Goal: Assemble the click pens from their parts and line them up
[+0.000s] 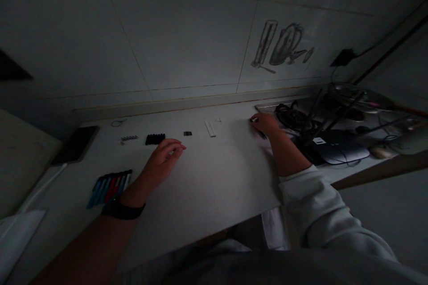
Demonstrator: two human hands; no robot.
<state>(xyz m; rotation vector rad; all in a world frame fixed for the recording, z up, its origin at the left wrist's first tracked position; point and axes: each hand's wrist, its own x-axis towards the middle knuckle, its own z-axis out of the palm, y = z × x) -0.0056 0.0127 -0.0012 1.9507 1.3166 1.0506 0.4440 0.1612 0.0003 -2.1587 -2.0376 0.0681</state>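
Observation:
My left hand, a black band on its wrist, hovers over the white counter. Its fingers are curled, thumb and fingertips together, with nothing visible in them. Just behind it lies a row of short black tubes; a few small dark pieces are farther right. At the counter's right, my right hand has its fingers closed by some small dark pieces. What it grips is mostly hidden under the fingers. Thin pale rods and tiny whitish bits lie between the hands.
Small springs and a ring-shaped item lie at the back left. Blue, red and white pen barrels sit near my left forearm, a phone beyond. A gas burner and a dark flat device are right.

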